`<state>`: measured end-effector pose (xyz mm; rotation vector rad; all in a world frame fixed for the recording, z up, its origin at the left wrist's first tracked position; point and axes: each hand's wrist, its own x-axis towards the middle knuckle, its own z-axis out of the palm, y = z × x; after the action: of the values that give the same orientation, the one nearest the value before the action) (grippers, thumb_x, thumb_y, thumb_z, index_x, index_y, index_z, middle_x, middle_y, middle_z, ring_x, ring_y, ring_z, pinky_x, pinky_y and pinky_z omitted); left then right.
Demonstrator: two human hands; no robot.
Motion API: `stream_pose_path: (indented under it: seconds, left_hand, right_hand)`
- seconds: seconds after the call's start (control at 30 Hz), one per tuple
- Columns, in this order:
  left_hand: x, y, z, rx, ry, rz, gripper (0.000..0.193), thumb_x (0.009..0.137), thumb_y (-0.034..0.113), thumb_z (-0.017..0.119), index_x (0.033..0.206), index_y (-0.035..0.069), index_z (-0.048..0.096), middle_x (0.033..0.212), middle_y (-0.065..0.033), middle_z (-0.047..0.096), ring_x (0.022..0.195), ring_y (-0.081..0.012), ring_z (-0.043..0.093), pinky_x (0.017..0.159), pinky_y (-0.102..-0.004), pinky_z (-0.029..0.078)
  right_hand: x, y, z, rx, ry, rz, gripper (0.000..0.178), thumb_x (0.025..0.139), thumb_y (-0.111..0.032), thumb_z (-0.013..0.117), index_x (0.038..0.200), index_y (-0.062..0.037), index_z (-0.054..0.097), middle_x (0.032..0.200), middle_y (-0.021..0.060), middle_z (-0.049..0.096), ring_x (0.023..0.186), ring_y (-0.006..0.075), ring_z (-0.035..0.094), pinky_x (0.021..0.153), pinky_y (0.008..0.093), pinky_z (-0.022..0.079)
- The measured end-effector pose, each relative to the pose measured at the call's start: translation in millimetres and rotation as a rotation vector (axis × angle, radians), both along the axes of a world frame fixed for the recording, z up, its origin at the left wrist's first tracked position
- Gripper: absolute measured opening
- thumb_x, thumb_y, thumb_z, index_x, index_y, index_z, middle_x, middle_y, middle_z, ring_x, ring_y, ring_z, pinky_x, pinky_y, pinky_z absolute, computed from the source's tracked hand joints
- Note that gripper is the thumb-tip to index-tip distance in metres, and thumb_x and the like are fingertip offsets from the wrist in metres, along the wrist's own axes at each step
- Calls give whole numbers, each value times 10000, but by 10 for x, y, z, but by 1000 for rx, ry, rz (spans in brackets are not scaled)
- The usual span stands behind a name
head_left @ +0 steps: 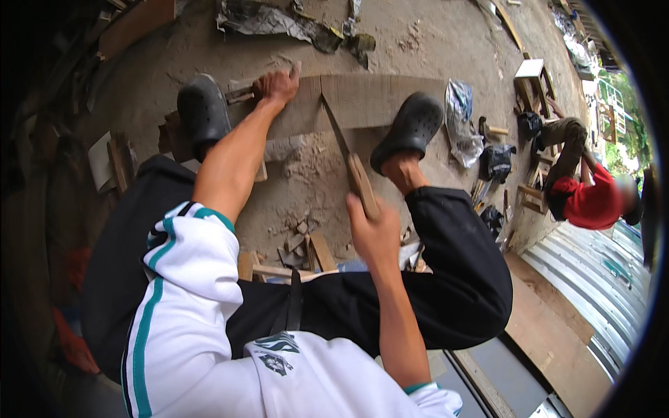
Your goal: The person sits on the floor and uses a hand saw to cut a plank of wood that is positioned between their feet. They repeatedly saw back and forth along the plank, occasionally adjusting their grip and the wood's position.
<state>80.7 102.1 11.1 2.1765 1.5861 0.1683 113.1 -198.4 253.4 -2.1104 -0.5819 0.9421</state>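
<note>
A wide wooden board (380,101) lies across in front of me, under or against my two dark clogs. At its left part my left hand (277,86) is closed on the board, with one digit sticking out along the far edge. My right hand (375,233), slightly blurred, is wrapped round the wooden handle of a handsaw (362,182). The saw's narrow blade slants up to the board, its tip beside a thin dark line running in from the far edge. How deep the blade sits in the wood I cannot tell.
Wood offcuts (306,245) and sawdust lie on the floor between my legs. A hammer (493,129) and plastic bags (461,125) are right of my right clog (411,129). Farther right, a person in red (592,198) sits near a small stool (533,80). Crumpled sheeting (279,21) lies beyond.
</note>
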Motion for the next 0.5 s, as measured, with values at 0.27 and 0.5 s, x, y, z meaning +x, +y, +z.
stream_pose_path:
  seconds: [0.27, 0.5]
  left_hand:
    - [-81, -34, -77, 45, 8, -6, 694, 937, 625, 325, 881, 76, 745, 889, -241, 693, 894, -439, 658, 814, -560, 441]
    - [123, -154, -7, 88, -20, -38, 709, 947, 623, 302, 945, 58, 731, 943, -256, 682, 935, -454, 645, 837, -554, 456]
  right_hand:
    - [-139, -20, 100, -41, 4, 13, 280, 866, -207, 605, 738, 41, 583, 581, 121, 547, 534, 192, 529, 550, 356, 427]
    - [96, 454, -662, 25, -139, -8, 248, 848, -189, 588, 747, 37, 605, 627, 202, 596, 571, 304, 617, 608, 412, 480]
